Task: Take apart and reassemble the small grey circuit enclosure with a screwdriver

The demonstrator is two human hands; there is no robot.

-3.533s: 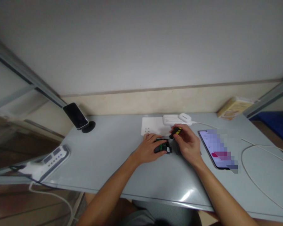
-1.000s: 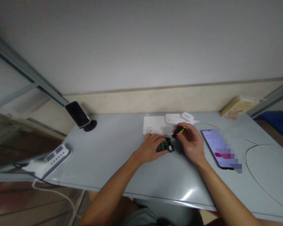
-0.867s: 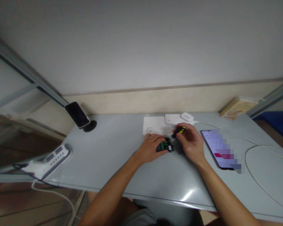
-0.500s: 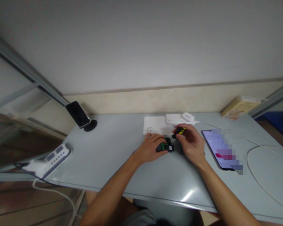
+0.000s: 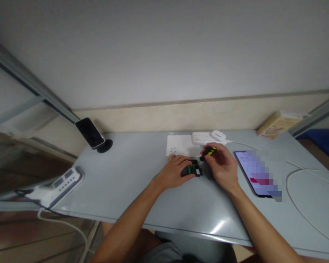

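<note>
Small black module with a green circuit board (image 5: pixel 191 170) lay flat on the pale grey desk (image 5: pixel 131 182), mid-desk, just ahead of the person; left hand (image 5: pixel 173 172) was cupped over its left end, fingers curled and pinching it down against the desk; long axis of module ran roughly left-right. Right hand (image 5: pixel 221 166) sat just to the module's right, fingers closed round a stubby black-and-yellow screwdriver (image 5: pixel 207 152); tool's long axis slanted from upper right down-left, dark tip pointing toward the module's right end, tip very near it, contact too small to tell. Module thus lay between the two hands, left hand on it, right hand just beside; the screwdriver tip was the nearest working part. White sheet of paper (image 5: pixel 178 147) lay just behind the hands; dark smartphone with lit screen (image 5: pixel 256 171) well right of the right hand.
</note>
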